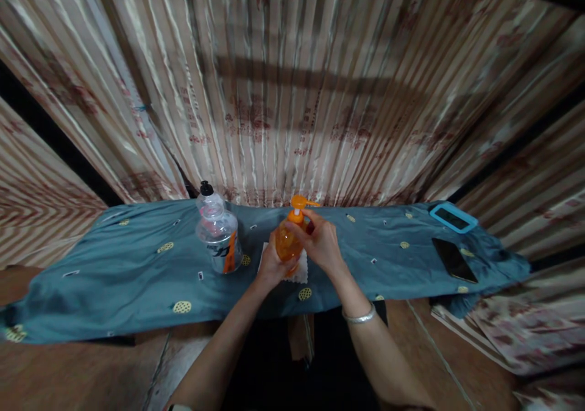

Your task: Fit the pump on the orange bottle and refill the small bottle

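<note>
While both forearms stretch out over the blue-green cloth [114, 289], the left hand [273, 266] is wrapped around the lower body of the orange pump bottle [287, 240], fingers curled tight against its side. Up top, the right hand [320, 243] closes over the bottle's shoulder just below the orange pump head [301, 203], whose spout points off to the right. That bottle stands upright near the middle of the cloth, right over a small white napkin [301, 272] peeking out beneath the hands. A silver bangle [359, 317] sits on the right wrist. Just to the left, close by but apart, stands a clear bottle [218, 237] with a black cap and an orange-and-black label. Well off to the right lie a dark phone [454, 260], flat on the cloth, and a light-blue-framed device [452, 217] behind it. Striped patterned curtains [297, 94] hang behind everything.
</note>
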The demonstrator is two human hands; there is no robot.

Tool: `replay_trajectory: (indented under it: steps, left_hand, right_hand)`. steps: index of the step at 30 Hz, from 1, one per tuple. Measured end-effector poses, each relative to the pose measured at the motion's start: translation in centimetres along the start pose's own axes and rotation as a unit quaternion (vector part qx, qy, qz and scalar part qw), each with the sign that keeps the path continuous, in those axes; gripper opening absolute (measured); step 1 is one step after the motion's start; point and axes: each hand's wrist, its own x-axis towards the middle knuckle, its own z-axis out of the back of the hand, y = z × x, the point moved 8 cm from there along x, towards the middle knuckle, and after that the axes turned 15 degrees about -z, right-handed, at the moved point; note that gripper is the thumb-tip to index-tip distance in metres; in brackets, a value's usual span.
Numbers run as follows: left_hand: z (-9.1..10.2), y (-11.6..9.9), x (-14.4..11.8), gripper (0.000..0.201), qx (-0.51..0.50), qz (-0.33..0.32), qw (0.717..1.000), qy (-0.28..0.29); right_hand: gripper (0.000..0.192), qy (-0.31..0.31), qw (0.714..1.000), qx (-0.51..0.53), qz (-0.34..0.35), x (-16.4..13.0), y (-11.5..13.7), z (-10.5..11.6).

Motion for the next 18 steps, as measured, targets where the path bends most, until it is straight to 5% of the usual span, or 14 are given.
replay_trajectory:
  steps: [3,9,18]
  left_hand:
    - [0.0,0.0,0.2,0.089,0.006,-0.015,1.0,0.007]
    - [0.6,0.6,0.4,0.084,0.069,-0.004,0.998,0.001]
    - [1.0,1.3,0.6,0.081,0.063,-0.007,0.998,-0.027]
  right_hand:
    - [0.067,0.006,0.999,0.017,-0.036,-1.1,-3.8,0.8]
    - [0.036,0.008,0.983,-0.086,-0.164,-5.0,-13.1,-1.4]
    - [0.056,0.036,0.949,-0.22,-0.225,-4.3,-15.3,-6.7]
